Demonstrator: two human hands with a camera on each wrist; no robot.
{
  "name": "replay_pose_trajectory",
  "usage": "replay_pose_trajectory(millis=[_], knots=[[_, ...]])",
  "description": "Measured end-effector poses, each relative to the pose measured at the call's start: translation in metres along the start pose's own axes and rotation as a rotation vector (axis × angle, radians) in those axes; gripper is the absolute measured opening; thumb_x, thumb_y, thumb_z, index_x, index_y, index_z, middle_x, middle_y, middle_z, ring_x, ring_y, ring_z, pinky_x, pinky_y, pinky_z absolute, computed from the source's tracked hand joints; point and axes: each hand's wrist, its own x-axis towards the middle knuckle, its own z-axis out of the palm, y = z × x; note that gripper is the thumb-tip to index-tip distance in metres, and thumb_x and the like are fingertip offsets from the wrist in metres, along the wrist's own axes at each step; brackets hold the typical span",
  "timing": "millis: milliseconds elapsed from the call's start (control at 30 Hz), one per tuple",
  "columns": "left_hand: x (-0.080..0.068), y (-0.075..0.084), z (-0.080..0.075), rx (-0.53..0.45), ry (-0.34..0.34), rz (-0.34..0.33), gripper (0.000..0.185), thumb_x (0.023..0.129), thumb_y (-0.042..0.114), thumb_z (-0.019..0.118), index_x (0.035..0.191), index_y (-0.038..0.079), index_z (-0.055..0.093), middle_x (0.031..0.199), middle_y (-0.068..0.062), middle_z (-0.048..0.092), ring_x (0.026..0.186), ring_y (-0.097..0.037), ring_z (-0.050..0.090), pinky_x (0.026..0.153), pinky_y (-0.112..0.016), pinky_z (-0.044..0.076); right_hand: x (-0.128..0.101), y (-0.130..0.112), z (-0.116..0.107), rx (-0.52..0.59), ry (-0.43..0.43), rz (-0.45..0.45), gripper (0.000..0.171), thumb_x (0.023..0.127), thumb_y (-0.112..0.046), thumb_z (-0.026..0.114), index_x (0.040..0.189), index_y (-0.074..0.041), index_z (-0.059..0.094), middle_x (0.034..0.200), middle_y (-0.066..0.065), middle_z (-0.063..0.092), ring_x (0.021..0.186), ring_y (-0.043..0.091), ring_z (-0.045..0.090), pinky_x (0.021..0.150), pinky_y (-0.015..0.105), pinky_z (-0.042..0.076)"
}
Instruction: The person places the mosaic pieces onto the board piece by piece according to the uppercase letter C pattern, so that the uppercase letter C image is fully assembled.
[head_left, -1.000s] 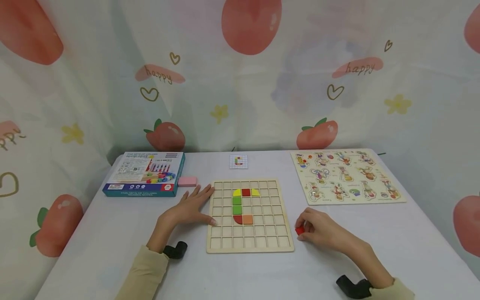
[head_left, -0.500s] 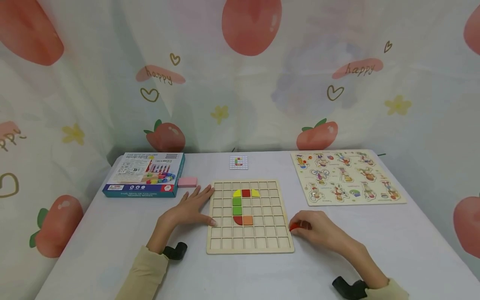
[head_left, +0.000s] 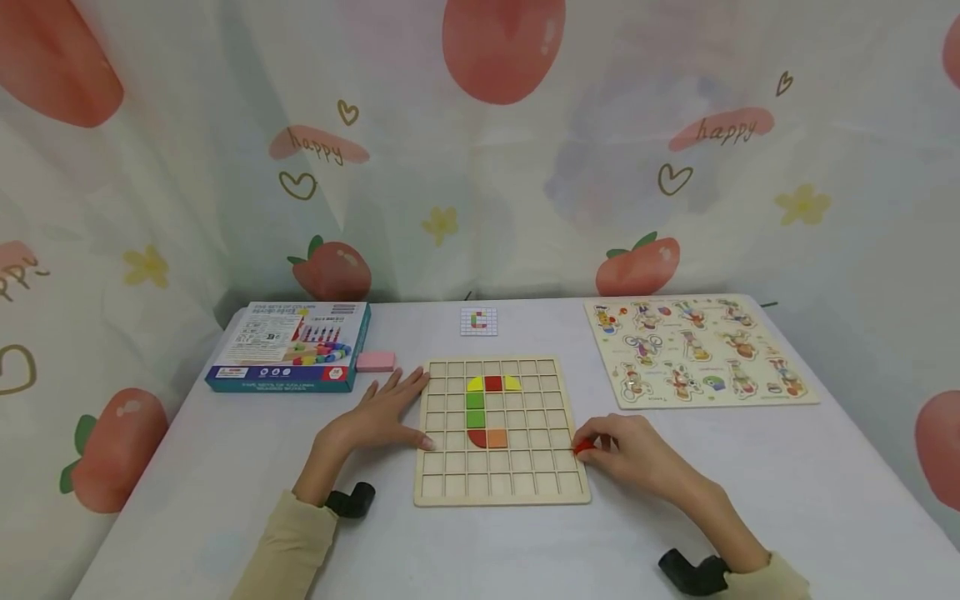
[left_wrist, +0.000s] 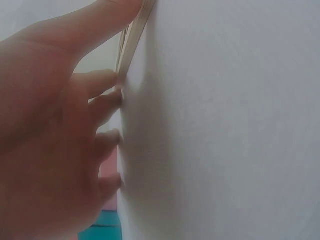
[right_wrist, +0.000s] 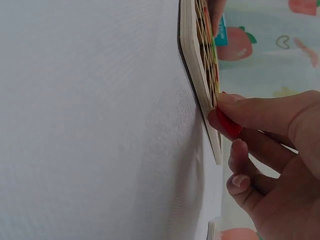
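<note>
A square wooden grid board (head_left: 502,502) lies in front of me. My left hand (head_left: 378,421) rests at its left side, fingers spread, with thumb and index fingertip at the edge. In the head view, my right hand (head_left: 637,454) is at the board's right edge. Its thumb and fingers pinch a small red block (right_wrist: 229,125) with a curved side, partly covered by the fingers. Seated in the grid are a red square (head_left: 492,383) between two yellow curved blocks, two green squares (head_left: 476,409) below, then a dark red quarter-round block (head_left: 477,438) and an orange square (head_left: 497,438).
Behind the board lies a small pattern card (head_left: 478,322). At the back left are a flat printed box (head_left: 288,346) and a pink block (head_left: 376,362). A wooden picture puzzle (head_left: 701,352) lies at the back right. A printed curtain hangs behind the table.
My right hand has moved left with the red block, from beside the board to its right edge. The left hand has stayed in place.
</note>
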Motion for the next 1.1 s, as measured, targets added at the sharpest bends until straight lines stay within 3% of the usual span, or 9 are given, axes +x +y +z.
replay_pose_trajectory(millis=[200, 500, 833, 1100], knots=[[0.001, -0.002, 0.000, 0.001, 0.000, 0.003, 0.109, 0.082, 0.052, 0.083, 0.166, 0.016, 0.022, 0.174, -0.006, 0.012, 0.161, -0.036, -0.002, 0.126, -0.063, -0.005, 0.006, 0.000, 0.006, 0.058, 0.013, -0.001, 0.014, 0.088, -0.007, 0.079, 0.098, -0.016, 0.075, 0.086, -0.012, 0.069, 0.075, -0.001, 0.056, 0.067, 0.020, 0.050], [0.000, -0.003, 0.000, 0.005, -0.005, 0.008, 0.110, 0.082, 0.053, 0.082, 0.166, 0.017, 0.021, 0.174, -0.006, 0.011, 0.161, -0.036, -0.003, 0.126, -0.063, -0.005, 0.021, -0.011, 0.011, 0.138, 0.002, -0.025, 0.027, 0.092, -0.002, 0.074, 0.118, -0.008, 0.074, 0.104, 0.001, 0.076, 0.085, 0.006, 0.066, 0.077, 0.024, 0.059], [0.001, 0.000, -0.004, 0.004, -0.010, 0.003, 0.110, 0.082, 0.052, 0.082, 0.166, 0.016, 0.021, 0.174, -0.006, 0.011, 0.161, -0.037, -0.003, 0.126, -0.063, -0.006, 0.049, -0.025, 0.024, 0.177, -0.052, -0.024, 0.021, 0.095, -0.004, 0.070, 0.115, -0.008, 0.075, 0.111, 0.004, 0.076, 0.093, 0.011, 0.067, 0.084, 0.025, 0.059], [0.000, 0.000, -0.001, -0.001, -0.012, 0.006, 0.110, 0.082, 0.052, 0.083, 0.166, 0.016, 0.022, 0.174, -0.007, 0.011, 0.161, -0.038, -0.002, 0.126, -0.064, -0.005, 0.062, -0.033, 0.033, 0.186, -0.054, -0.023, 0.017, 0.096, -0.006, 0.070, 0.112, -0.008, 0.075, 0.100, -0.002, 0.075, 0.083, 0.009, 0.061, 0.076, 0.021, 0.055]])
